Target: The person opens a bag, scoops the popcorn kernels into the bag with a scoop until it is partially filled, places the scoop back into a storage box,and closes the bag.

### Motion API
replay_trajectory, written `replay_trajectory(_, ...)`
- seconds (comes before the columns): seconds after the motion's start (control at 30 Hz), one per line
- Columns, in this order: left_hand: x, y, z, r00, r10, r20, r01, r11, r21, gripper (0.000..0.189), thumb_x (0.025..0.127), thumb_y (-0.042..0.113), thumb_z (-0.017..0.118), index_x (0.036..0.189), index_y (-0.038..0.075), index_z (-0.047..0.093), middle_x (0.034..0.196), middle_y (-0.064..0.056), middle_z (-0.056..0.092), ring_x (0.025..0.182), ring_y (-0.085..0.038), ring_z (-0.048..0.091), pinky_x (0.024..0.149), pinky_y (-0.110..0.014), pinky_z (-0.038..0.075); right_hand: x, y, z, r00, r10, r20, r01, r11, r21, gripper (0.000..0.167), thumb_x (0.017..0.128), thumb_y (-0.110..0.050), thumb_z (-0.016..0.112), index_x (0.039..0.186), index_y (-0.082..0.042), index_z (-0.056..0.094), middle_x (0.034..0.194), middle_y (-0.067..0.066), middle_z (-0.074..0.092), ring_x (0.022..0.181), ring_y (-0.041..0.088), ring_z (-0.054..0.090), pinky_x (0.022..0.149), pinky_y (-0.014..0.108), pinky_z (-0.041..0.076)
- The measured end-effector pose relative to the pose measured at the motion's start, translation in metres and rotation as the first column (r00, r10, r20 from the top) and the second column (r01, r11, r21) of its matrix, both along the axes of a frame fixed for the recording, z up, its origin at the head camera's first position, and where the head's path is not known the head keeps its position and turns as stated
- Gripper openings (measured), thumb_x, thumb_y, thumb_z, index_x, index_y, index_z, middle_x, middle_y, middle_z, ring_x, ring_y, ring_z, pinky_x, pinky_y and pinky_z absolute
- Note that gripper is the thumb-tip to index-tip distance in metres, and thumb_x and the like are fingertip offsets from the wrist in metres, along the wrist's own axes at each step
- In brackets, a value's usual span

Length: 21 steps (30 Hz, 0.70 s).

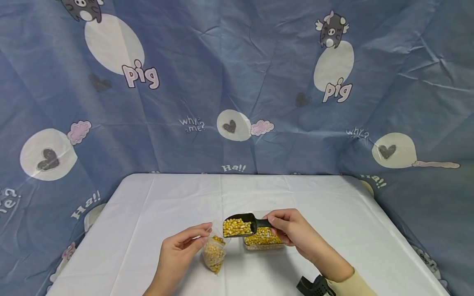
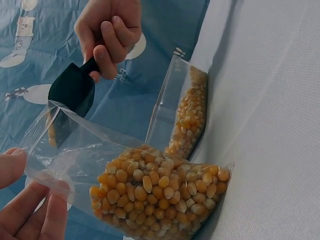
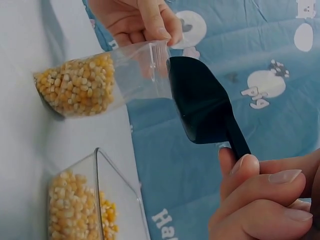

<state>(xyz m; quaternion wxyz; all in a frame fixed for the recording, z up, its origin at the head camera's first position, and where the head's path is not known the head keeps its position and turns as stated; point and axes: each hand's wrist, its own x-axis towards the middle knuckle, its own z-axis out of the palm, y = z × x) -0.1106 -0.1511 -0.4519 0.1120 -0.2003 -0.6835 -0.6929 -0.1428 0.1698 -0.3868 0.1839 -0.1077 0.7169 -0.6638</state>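
A clear plastic bag (image 2: 150, 195), partly filled with yellow corn kernels, rests upright on the table. Its top edge is pinched between the thumb and fingers of my left hand (image 1: 181, 248). My right hand (image 1: 296, 230) grips the handle of a black scoop (image 1: 255, 224) loaded with corn kernels (image 1: 237, 227). The scoop's front lip is at the bag's mouth, as the right wrist view shows from the scoop's underside (image 3: 200, 100). Below the scoop stands a clear rectangular container (image 3: 97, 200) holding more corn, partly hidden by the scoop in the head view.
A white cloth covers the table (image 1: 166, 197). Behind it hangs a blue printed curtain (image 1: 185, 82). A black strap device (image 1: 316, 285) is on the right wrist, near a pale yellow sleeve (image 1: 352, 283).
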Motion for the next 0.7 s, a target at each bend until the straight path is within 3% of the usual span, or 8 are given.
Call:
replay_trajectory(0.27, 0.000, 0.001, 0.001, 1.000, 0.004, 0.017, -0.004, 1.000, 0.000, 0.014, 0.093, 0.000, 0.070, 0.106, -0.001, 0.073, 0.124, -0.013, 0.069, 0.117, -0.026, 0.065, 0.093, -0.033, 0.054, -0.003, -0.015, 0.005, 0.998, 0.017, -0.068, -0.013, 0.998, 0.059, 0.025, 0.105, -0.016, 0.055, 0.110, 0.004, 0.070, 0.067, 0.004, 0.053, 0.043, 0.009, 0.027, 0.039, 0.022, 0.021)
replay_trajectory(0.47, 0.000, 0.000, 0.000, 1.000, -0.001, 0.005, 0.001, 1.000, 0.000, 0.015, 0.093, -0.002, 0.069, 0.107, -0.007, 0.071, 0.123, -0.015, 0.069, 0.118, -0.026, 0.065, 0.094, -0.033, 0.054, -0.004, -0.025, 0.013, 0.985, 0.042, -0.167, -0.018, 0.990, 0.143, 0.023, 0.105, -0.015, 0.055, 0.105, 0.000, 0.072, 0.064, 0.003, 0.050, 0.044, 0.010, 0.027, 0.041, 0.022, 0.025)
replay_trajectory(0.57, 0.000, 0.000, 0.000, 1.000, -0.004, 0.005, 0.004, 1.000, 0.010, 0.014, 0.092, -0.003, 0.069, 0.106, -0.007, 0.072, 0.123, -0.016, 0.069, 0.117, -0.027, 0.065, 0.094, -0.034, 0.054, -0.004, -0.029, 0.014, 0.971, 0.059, -0.234, -0.013, 0.981, 0.193, 0.022, 0.104, -0.016, 0.056, 0.101, -0.003, 0.074, 0.061, 0.002, 0.048, 0.044, 0.010, 0.031, 0.042, 0.022, 0.028)
replay_trajectory(0.7, -0.001, 0.000, 0.001, 1.000, -0.004, 0.002, 0.004, 1.000, 0.019, 0.014, 0.092, -0.004, 0.069, 0.105, -0.006, 0.072, 0.123, -0.016, 0.069, 0.117, -0.028, 0.065, 0.094, -0.035, 0.054, -0.001, -0.036, 0.017, 0.934, 0.070, -0.350, 0.036, 0.958, 0.286, 0.020, 0.103, -0.021, 0.059, 0.096, -0.014, 0.076, 0.059, -0.001, 0.050, 0.045, 0.009, 0.036, 0.046, 0.024, 0.037)
